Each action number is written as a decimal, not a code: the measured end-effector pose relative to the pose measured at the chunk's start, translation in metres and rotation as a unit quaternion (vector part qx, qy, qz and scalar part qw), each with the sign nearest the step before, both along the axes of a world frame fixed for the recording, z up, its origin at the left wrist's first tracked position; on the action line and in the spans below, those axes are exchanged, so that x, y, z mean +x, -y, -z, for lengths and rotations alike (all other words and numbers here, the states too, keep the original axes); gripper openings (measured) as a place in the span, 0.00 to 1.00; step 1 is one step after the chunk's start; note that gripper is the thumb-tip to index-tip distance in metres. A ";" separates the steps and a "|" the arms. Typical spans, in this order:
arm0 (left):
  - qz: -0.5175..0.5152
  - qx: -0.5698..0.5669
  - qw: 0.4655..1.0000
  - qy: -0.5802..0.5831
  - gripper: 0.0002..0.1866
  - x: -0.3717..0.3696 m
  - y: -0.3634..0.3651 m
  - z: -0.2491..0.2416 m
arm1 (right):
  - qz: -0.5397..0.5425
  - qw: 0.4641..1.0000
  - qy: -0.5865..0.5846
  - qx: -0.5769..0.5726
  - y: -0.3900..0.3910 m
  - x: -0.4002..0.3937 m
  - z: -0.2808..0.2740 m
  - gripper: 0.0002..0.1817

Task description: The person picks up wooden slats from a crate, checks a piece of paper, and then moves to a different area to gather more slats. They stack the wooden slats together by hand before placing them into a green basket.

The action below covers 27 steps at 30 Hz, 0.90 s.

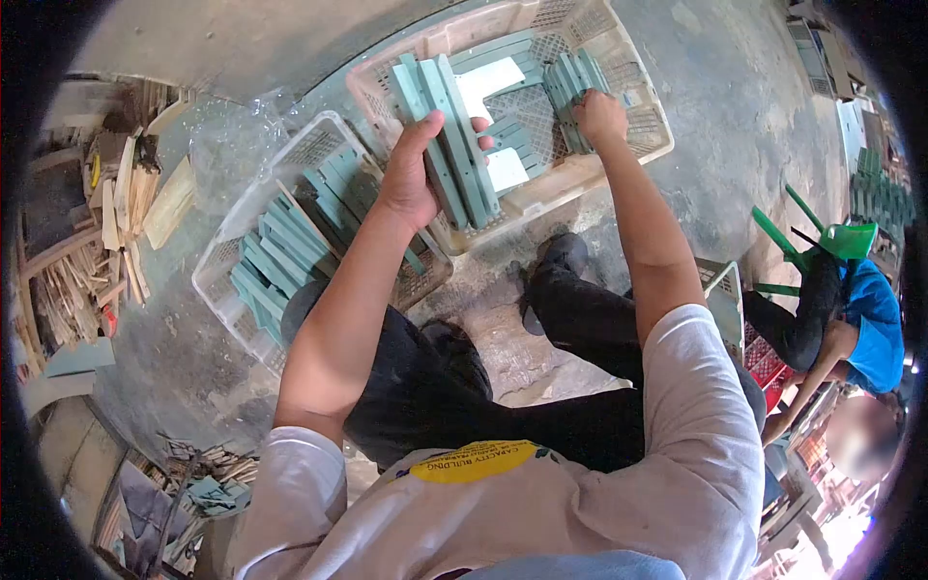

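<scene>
My left hand [416,174] is wrapped around a bundle of long blue-green painted wooden strips [447,135] with small holes in them, held above the left side of a pale plastic crate [643,77]. My right hand [601,118] reaches into the crate's right side, its fingers bent onto a stack of shorter blue-green strips [570,82]. Its fingertips are partly hidden among them. More blue-green pieces [512,135] and white flat pieces [493,82] lie on the mesh bottom between my hands.
A second crate [208,275] on my left holds several blue-green strips [280,246]. Scrap wood [126,193] is piled at far left. On the right, a person in a blue shirt [875,324] bends near a green chair [846,242] and a red crate [768,372]. The floor is concrete [715,97].
</scene>
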<state>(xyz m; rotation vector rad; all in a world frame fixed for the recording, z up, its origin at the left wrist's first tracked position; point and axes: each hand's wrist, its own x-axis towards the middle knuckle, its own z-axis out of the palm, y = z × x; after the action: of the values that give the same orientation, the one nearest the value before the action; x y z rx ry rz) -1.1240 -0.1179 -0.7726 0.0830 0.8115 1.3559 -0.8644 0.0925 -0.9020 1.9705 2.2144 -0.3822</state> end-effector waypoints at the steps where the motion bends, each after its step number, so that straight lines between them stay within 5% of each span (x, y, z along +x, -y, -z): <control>1: 0.005 0.002 1.000 -0.004 0.31 0.000 0.001 0.001 | 0.025 1.000 0.001 0.000 0.005 -0.004 -0.008 0.18; 11: 0.025 0.001 0.999 -0.042 0.31 0.004 0.002 -0.005 | 0.019 0.995 -0.069 0.075 0.009 -0.009 -0.009 0.18; 12: 0.023 -0.001 0.999 -0.045 0.32 0.004 0.002 -0.004 | 0.095 0.969 -0.219 0.055 0.007 -0.012 -0.026 0.15; 13: 0.022 0.001 0.999 -0.041 0.32 0.005 0.001 -0.003 | 0.168 0.916 -0.362 0.034 0.006 -0.013 -0.039 0.13; 14: 0.025 0.004 0.999 -0.042 0.32 0.005 0.001 -0.002 | 0.247 0.805 -0.535 -0.067 -0.002 -0.013 -0.045 0.09; 15: 0.028 0.007 0.999 -0.044 0.32 0.005 0.000 -0.001 | 0.243 0.807 -0.534 -0.064 -0.006 -0.011 -0.051 0.09; 17: 0.029 0.014 0.999 -0.039 0.33 0.005 -0.001 -0.001 | 0.311 0.409 -0.818 -0.259 -0.011 -0.011 -0.070 0.09; 18: 0.024 0.009 0.999 -0.043 0.33 0.005 -0.001 -0.002 | 0.293 0.301 -0.853 -0.310 -0.008 -0.017 -0.081 0.14; 19: 0.020 0.003 0.999 -0.048 0.33 0.006 -0.001 -0.003 | 0.290 0.304 -0.852 -0.312 -0.008 -0.021 -0.089 0.14; 21: 0.007 0.002 0.999 -0.034 0.34 0.005 -0.002 -0.007 | 0.221 0.208 -0.869 -0.392 -0.006 -0.030 -0.099 0.19; 23: -0.008 -0.002 1.000 -0.022 0.35 0.005 -0.002 -0.007 | 0.203 0.190 -0.868 -0.412 -0.002 -0.041 -0.108 0.21; 25: -0.026 0.015 0.999 -0.020 0.40 0.002 -0.003 -0.005 | 0.178 0.244 -0.855 -0.421 0.006 -0.057 -0.122 0.22; 26: -0.027 0.000 0.998 -0.057 0.42 0.001 -0.006 -0.005 | 0.176 0.335 -0.833 -0.404 0.017 -0.068 -0.137 0.21; 27: -0.036 0.015 0.998 -0.051 0.43 -0.002 -0.007 -0.001 | 0.175 0.328 -0.829 -0.418 0.030 -0.082 -0.152 0.21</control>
<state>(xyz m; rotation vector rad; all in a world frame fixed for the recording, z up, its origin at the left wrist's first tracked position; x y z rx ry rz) -1.1260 -0.1108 -0.7717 0.1495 0.8874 1.4423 -0.9467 0.0621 -0.7504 0.8411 0.5582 -3.6884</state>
